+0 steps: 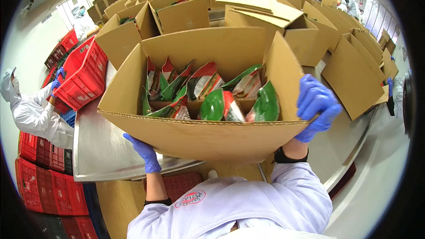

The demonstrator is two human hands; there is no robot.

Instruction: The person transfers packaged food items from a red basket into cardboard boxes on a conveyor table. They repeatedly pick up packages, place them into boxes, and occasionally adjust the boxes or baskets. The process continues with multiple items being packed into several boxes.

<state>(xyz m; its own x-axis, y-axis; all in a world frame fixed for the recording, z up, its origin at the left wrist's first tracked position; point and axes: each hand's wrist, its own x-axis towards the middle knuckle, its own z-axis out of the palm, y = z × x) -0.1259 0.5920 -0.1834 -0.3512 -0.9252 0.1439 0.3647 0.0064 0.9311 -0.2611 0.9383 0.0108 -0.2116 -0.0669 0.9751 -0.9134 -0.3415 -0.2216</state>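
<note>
An uncovered cardboard box [212, 139] is before me, tilted so that I look down into it. Several red, green and white plastic pouches [206, 79] stand inside, on both sides of a low cardboard divider [244, 106]. My right hand [315, 103], in a blue glove, grips the box's right front corner, fingers along the outer wall. Against the lower left of the front wall is my left hand [143, 152], also gloved; its fingers are partly hidden by the box, which it holds from below.
A steel table [99, 152] lies under and around the box. More cardboard boxes [182, 13] crowd its far side, with flat cardboard sheets [255, 3] on one. At left, a co-worker [36, 113] holds a red plastic crate [83, 73]. Stacked red crates [49, 186] stand lower left.
</note>
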